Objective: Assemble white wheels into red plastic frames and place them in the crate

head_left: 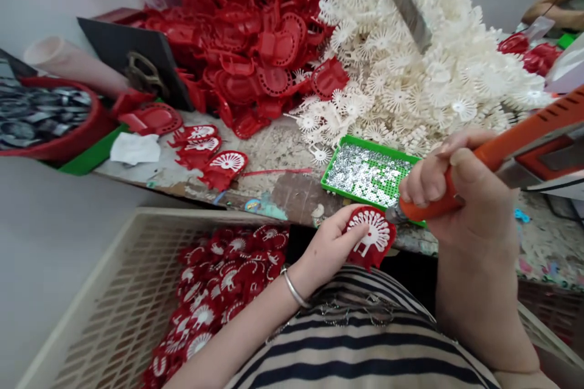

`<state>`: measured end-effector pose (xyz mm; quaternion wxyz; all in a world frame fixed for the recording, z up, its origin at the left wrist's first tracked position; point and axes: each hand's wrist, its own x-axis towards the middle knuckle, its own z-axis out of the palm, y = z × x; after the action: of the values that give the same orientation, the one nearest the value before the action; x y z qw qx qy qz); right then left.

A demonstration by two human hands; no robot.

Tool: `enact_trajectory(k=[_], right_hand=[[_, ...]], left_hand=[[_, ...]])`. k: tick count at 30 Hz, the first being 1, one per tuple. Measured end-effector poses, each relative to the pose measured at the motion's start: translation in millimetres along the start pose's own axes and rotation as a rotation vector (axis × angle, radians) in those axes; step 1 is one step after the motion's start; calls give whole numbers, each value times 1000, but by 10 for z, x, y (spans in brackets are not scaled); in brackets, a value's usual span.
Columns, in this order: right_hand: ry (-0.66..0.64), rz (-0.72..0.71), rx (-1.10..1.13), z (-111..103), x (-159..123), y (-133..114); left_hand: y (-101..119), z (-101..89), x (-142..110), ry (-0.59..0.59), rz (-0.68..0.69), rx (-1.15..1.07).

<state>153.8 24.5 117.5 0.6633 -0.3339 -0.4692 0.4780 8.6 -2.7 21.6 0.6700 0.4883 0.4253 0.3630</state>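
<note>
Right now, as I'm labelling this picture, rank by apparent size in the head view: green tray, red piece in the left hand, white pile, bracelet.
Largest first:
1. White pile
2. Green tray
3. Red piece in left hand
4. Bracelet

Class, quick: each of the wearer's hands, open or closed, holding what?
Left hand: closed, holding a red plastic part with a white fan-shaped piece on it.
Right hand: closed around an orange power tool.
</note>
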Motion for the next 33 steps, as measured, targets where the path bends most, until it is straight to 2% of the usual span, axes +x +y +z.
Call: enact_trajectory(k=[4, 8, 13, 17, 25, 33], right_hand=[[-52, 38, 41, 3, -67, 58], [-45, 52, 50, 32, -85, 100], [-26, 40, 11, 34, -83, 120], [-60, 47, -8, 17, -77, 139], [-16, 61, -58, 69, -87, 146], [-34, 38, -43, 71, -106, 166]], left_hand=[[-1, 56, 31, 43, -95, -306], [4, 94, 38, 56, -126, -435], [4, 109, 28, 75, -149, -453], [-7, 111, 32, 77, -145, -470], [12, 116, 27, 87, -176, -461], [5, 110, 26, 106, -191, -468]])
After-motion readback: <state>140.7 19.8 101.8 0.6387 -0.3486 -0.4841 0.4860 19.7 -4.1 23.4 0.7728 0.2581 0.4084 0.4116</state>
